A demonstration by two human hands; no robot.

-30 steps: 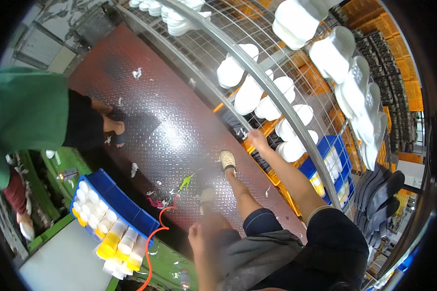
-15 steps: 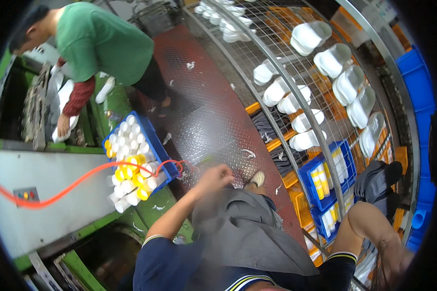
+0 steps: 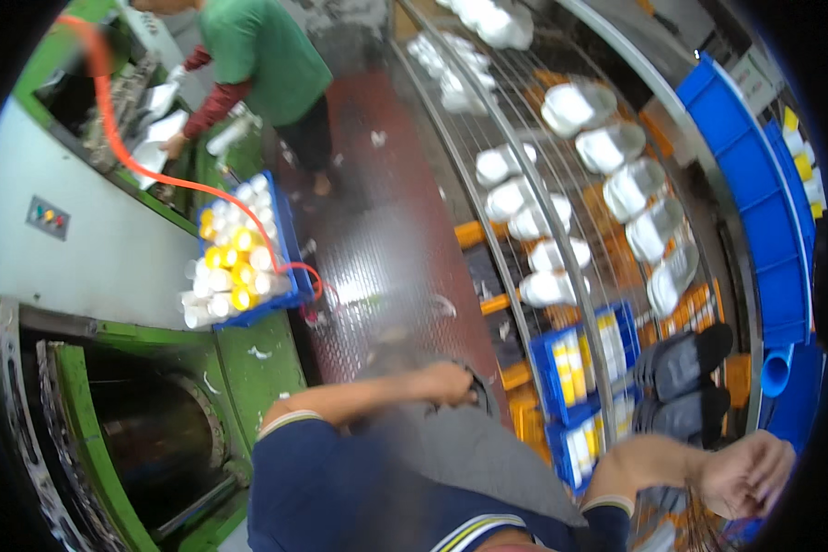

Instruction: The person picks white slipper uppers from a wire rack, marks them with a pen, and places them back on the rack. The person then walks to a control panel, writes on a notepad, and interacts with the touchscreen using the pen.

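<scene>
My left hand (image 3: pixel 449 383) is in front of my grey apron (image 3: pixel 474 455), its fingers curled beside a dark grey edge; whether it grips that edge or something small is hidden. At the lower right, my right hand (image 3: pixel 750 474) is raised with loosely bent fingers, and nothing shows in it. Thin dark wires (image 3: pixel 699 520) hang just below its wrist. Dark grey shoes (image 3: pixel 681 368) sit on the rack (image 3: pixel 501 267) above that forearm. White shoes (image 3: pixel 649 225) stand in pairs on the wire shelf farther up.
A blue crate (image 3: pixel 294 244) of white and yellow cylinders rests on the green machine ledge, an orange hose (image 3: pixel 189 184) across it. A person in green (image 3: pixel 262 60) handles white pieces at the machine. Blue crates (image 3: pixel 535 354) stand low in the rack; blue bins (image 3: pixel 741 184) line the right.
The view has turned, so the rack and crate sit differently. My left hand has shifted right and down against the apron. My right hand, blurred before, is raised and clearer.
</scene>
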